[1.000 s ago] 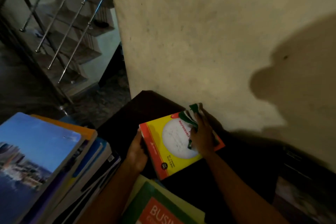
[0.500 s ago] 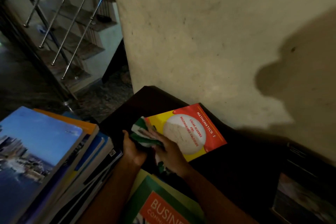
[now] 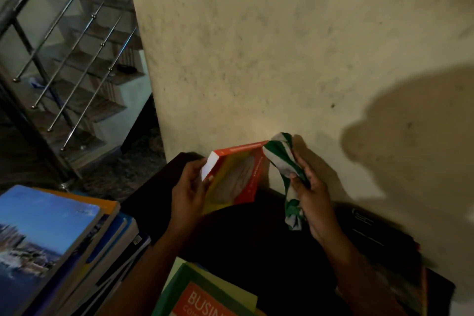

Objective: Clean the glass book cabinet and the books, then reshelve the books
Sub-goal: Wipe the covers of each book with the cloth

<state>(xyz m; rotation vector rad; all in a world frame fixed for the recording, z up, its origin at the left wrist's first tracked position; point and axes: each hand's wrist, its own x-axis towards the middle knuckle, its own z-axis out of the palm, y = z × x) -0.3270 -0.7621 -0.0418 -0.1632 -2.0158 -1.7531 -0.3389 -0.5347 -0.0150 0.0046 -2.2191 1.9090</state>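
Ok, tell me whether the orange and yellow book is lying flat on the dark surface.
No, the left hand holds the orange and yellow book tilted up, its white page edge facing the camera.

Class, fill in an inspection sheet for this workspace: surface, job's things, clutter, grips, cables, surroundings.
Surface: dark tabletop, dimly lit.
Job's things: red and yellow book, lifted and tilted; green and white cloth by its far corner; stack of books at left; green book nearest the camera.
Clutter: dark flat item at right, too dim to identify.
Grips: left hand holds the book's edge; right hand clutches the cloth.
Cables: nothing seen.
Surroundings: stained wall; stair railing at left.
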